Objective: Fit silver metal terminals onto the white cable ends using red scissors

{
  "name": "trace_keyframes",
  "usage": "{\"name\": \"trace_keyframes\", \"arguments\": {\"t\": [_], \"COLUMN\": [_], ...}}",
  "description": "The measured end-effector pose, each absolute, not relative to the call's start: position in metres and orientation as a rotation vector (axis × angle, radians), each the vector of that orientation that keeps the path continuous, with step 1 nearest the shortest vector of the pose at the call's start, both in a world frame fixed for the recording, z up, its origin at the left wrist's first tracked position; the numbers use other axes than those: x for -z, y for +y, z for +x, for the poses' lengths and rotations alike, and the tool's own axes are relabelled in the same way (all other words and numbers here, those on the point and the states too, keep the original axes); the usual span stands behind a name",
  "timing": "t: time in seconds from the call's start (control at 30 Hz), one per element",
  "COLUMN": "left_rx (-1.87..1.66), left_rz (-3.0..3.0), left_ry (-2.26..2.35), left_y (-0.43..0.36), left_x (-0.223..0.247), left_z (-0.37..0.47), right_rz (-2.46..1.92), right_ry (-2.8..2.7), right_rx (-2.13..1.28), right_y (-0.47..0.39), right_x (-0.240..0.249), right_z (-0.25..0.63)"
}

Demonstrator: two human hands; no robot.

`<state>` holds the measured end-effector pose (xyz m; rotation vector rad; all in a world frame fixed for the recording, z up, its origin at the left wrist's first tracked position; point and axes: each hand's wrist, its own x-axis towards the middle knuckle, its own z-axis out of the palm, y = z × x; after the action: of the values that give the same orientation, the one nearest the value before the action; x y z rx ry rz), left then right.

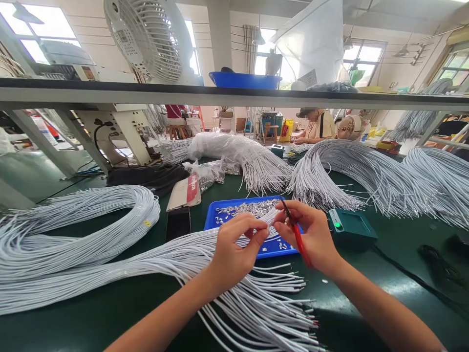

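My left hand (238,247) is closed in a pinch over the tray, thumb and forefinger around what looks like the end of a white cable; the tip is mostly hidden. My right hand (311,234) wraps red-handled scissors (301,244), their slim dark blades pointing up and away, while its thumb and fingers nearly meet the left fingertips. Under both hands lies a blue tray (210,220) with many small metal pieces (252,208). A thick bundle of white cables (146,264) runs in from the left, its loose ends fanned out below my hands.
Right of the tray sits a green device (353,230) with a lit green lamp and a black cord. A coiled cable bundle (120,249), phone (178,224), cardboard (185,192) and plastic bags surround it. More cable bundles (366,171) lie behind. A shelf (234,95) crosses overhead; a person sits beyond.
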<state>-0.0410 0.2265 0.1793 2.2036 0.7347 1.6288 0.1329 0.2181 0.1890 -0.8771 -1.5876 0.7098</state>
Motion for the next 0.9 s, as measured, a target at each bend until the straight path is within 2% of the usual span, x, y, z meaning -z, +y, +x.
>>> {"name": "trace_keyframes", "arguments": {"t": [0.17, 0.9], "left_rx": [-1.616, -1.603], "left_rz": [2.21, 2.237], "left_ry": [0.696, 0.766], "left_y": [0.2247, 0.2263], "left_x": [-0.1796, -0.1746], "left_z": [-0.0381, -0.0362], "right_rz": [-0.778, -0.796], "right_ry": [-1.507, -1.53], "right_rx": [-0.81, -0.659], "right_y": [0.2114, 0.2081], "right_x": [-0.1851, -0.1881], "right_z": [0.1282, 0.128]}}
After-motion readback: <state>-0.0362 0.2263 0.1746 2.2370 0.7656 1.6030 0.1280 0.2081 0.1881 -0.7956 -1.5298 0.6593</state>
